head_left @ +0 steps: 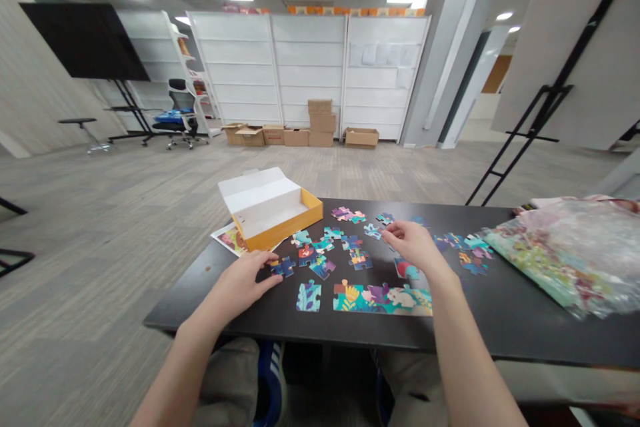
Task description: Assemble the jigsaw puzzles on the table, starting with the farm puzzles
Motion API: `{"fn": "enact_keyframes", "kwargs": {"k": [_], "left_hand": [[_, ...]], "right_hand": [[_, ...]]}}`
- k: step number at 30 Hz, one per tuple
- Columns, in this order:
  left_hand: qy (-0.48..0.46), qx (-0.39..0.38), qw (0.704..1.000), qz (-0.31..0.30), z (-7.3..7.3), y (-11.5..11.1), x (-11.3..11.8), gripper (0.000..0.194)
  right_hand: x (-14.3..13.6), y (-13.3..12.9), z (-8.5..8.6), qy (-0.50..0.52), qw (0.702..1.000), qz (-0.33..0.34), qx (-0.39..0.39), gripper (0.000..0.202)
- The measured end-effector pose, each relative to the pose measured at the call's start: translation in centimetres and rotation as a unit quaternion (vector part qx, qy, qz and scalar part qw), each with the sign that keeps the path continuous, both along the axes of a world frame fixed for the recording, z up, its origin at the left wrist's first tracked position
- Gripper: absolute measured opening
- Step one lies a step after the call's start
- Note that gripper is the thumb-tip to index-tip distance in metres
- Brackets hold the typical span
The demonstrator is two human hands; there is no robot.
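Colourful jigsaw pieces (351, 242) lie scattered over a black table (190, 297). Along its near side, a joined strip of pieces (383, 299) lies flat, with a single teal piece (309, 296) to its left. My left hand (250, 277) rests at the left, thumb and fingers apart, beside a dark blue piece (283, 267); nothing is gripped in it. My right hand (406, 239) is over the pieces right of centre, fingers bent together at the edge of a light blue piece (373, 231). Whether its fingertips grip that piece is too small to tell.
An open yellow box (280, 225) with a white inside stands at the back left, partly on a printed sheet (227, 239). A clear plastic bag (575, 253) with colourful contents covers the table's right side. An easel board (555, 60) stands beyond.
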State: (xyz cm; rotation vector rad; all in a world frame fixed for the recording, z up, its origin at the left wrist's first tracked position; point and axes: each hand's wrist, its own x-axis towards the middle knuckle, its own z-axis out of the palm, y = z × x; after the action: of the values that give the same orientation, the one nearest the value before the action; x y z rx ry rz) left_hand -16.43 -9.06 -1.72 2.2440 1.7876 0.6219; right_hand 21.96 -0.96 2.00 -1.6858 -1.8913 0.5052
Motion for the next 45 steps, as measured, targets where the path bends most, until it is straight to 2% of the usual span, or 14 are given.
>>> {"fn": "enact_keyframes", "kwargs": {"k": [6,10,15,24,32,36,38,40,42,45], "left_hand": [[0.083,0.043,0.995,0.031,0.9,0.2,1.9,0.027],[0.091,0.068,0.993,0.01,1.3,0.5,3.9,0.026],[0.077,0.062,0.995,-0.024,1.5,1.1,5.9,0.024],[0.04,0.014,0.994,-0.103,2.3,0.5,7.9,0.02],[-0.006,-0.023,0.992,-0.12,1.8,-0.9,7.1,0.02],[-0.013,-0.033,0.989,-0.144,1.5,-1.3,6.2,0.021],[-0.018,-0.041,0.987,-0.152,1.4,-1.4,5.9,0.02],[-0.022,-0.042,0.988,-0.15,1.4,-1.4,5.8,0.019],[-0.023,-0.038,0.989,-0.144,1.4,-1.5,5.8,0.019],[-0.022,-0.031,0.989,-0.142,1.5,-1.5,5.9,0.019]], "right_hand": [[0.5,0.4,-0.6,-0.093,0.994,-0.05,-0.019,0.013],[-0.4,1.1,-1.1,-0.168,0.985,-0.037,0.015,0.018],[-2.7,1.4,-2.3,-0.257,0.966,-0.002,0.021,0.037],[-2.5,1.6,-3.0,-0.263,0.964,0.008,0.026,0.022],[-2.1,2.4,-3.7,-0.145,0.985,0.041,0.085,0.02],[-1.8,2.3,-2.9,-0.046,0.993,0.057,0.087,0.014],[-1.8,1.8,-2.1,0.03,0.996,0.06,0.066,0.009],[-2.1,0.8,-1.1,0.12,0.988,0.097,0.016,0.006],[-3.0,-0.5,-0.3,0.187,0.966,0.168,-0.056,0.013],[-5.0,-2.3,0.1,0.193,0.931,0.273,-0.146,0.016]]}}
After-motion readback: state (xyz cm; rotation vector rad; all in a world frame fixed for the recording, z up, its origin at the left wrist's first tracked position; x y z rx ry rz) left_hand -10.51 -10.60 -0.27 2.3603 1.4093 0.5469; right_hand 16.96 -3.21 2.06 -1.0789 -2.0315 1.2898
